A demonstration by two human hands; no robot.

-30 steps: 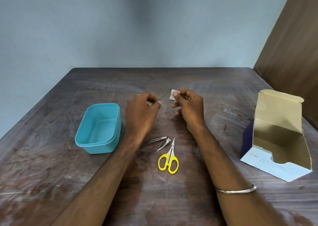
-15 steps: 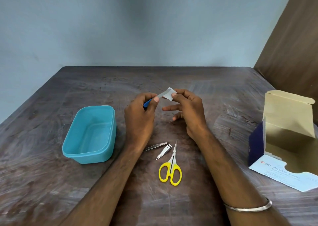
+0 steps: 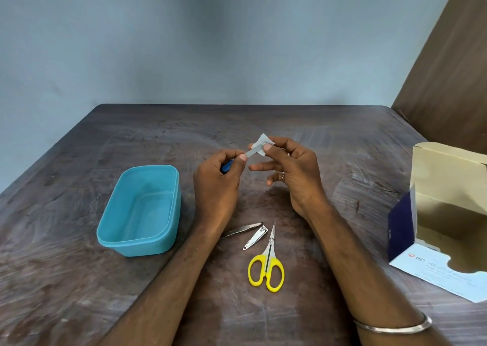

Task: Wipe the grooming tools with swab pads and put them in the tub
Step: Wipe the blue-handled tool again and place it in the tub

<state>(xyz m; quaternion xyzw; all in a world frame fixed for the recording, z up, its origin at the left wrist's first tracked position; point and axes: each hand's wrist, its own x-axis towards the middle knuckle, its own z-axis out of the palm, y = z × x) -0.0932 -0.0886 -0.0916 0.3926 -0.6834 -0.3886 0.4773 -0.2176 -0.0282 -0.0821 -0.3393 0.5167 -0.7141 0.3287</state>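
Note:
My left hand [image 3: 218,184] grips a nail file [image 3: 252,151] by its blue handle, metal blade pointing up and right. My right hand [image 3: 292,171] pinches a white swab pad [image 3: 262,142] around the blade's tip with thumb and forefinger, the other fingers spread. Both hands hover above the middle of the table. The teal tub [image 3: 142,208] stands to the left of my left forearm and holds nothing I can see. Metal tweezers [image 3: 241,230], a small nail clipper [image 3: 255,239] and yellow-handled scissors [image 3: 267,264] lie on the table between my forearms.
An open cardboard box of alcohol swabs [image 3: 445,221] lies at the right edge of the dark wooden table [image 3: 79,279]. A blue-grey wall stands behind the table and a brown panel rises at the far right.
The file's blade has come out from between my hands and the pad now wraps its tip. The view has shifted, so the tub and box sit further right and lower.

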